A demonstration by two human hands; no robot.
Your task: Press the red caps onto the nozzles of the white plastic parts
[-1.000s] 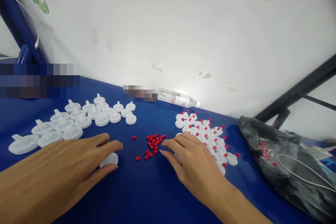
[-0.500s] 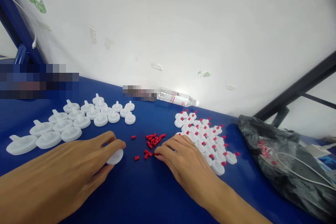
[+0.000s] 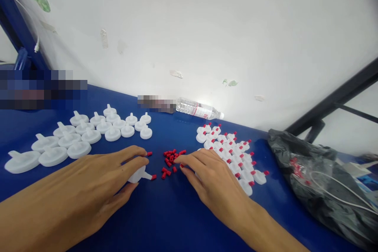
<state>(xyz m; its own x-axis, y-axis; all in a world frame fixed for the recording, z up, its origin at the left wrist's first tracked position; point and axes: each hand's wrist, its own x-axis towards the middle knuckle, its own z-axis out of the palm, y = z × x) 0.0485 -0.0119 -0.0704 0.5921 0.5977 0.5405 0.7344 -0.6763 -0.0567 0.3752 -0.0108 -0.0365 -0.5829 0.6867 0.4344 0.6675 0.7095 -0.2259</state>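
Observation:
My left hand (image 3: 100,177) is closed on a white spouted cap (image 3: 136,175), a round lid with a narrow nozzle. Its nozzle points right, and the tip is beside or against a small red tip cap (image 3: 154,177). My right hand (image 3: 211,179) reaches over the right edge of a pile of small red tip caps (image 3: 169,160). Its index finger and thumb are slightly apart at the pile. A reddish spot shows by the thumb tip; I cannot tell whether it is a tip cap. Another loose red tip cap (image 3: 149,153) lies by the left fingertips.
White spouted caps without red tips (image 3: 91,136) stand in rows at left. Red-tipped white caps (image 3: 233,153) are grouped at right, partly behind my right hand. A plastic bottle (image 3: 196,109) lies along the wall. A black bag (image 3: 313,173) sits at the table's right side.
My left hand has shifted slightly right, and the held cap's nozzle now shows, pointing right. My right fingers have moved up towards the pile, exposing a red tip cap below them.

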